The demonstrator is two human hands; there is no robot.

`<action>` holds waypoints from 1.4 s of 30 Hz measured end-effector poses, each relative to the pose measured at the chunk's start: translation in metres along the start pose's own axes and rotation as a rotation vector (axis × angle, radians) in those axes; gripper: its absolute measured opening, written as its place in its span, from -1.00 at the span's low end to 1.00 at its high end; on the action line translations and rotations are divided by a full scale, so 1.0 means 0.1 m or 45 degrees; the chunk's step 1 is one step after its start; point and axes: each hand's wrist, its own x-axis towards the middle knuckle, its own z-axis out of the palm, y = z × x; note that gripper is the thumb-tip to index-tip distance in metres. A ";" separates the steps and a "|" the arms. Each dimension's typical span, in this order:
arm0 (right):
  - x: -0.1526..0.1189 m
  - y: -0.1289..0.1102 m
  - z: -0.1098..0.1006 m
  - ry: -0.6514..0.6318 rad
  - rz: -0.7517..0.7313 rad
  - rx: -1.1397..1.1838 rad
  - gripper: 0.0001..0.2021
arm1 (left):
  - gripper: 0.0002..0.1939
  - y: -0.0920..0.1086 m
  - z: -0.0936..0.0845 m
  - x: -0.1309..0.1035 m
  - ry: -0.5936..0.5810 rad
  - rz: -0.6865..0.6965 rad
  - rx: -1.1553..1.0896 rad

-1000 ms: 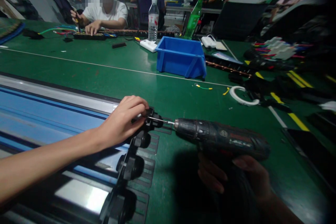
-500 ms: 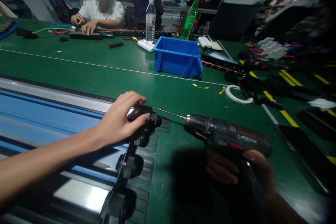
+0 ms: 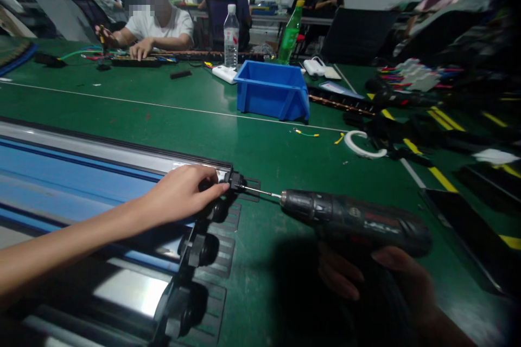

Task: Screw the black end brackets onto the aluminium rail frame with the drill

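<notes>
Head view: my right hand [image 3: 378, 276] grasping the dark cordless drill [image 3: 354, 220] has brought its bit back onto the black plastic end bracket [image 3: 233, 180] my left hand [image 3: 181, 195] pinches at the green desk's [image 3: 285, 146] near edge.

You are in an assembly workshop: long green work table [image 3: 122, 114], blue parts bin [image 3: 272, 90], wires, other workers seated behind

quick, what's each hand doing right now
Left hand: fingers pinched on the black end fitting of the aluminium rail.
Right hand: closed around the grip of the cordless drill, its bit at the fitting.
</notes>
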 end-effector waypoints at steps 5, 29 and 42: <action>-0.06 -0.03 -0.05 0.096 0.082 0.008 -0.84 | -0.51 0.02 0.05 0.01 0.054 0.014 -0.002; 0.07 0.01 0.01 -0.048 0.121 -0.194 -0.74 | -0.55 -0.02 0.07 0.01 0.046 0.045 -0.066; 0.04 -0.01 0.00 -0.025 0.081 -0.244 -0.72 | -0.56 -0.01 0.06 0.00 0.041 0.066 -0.070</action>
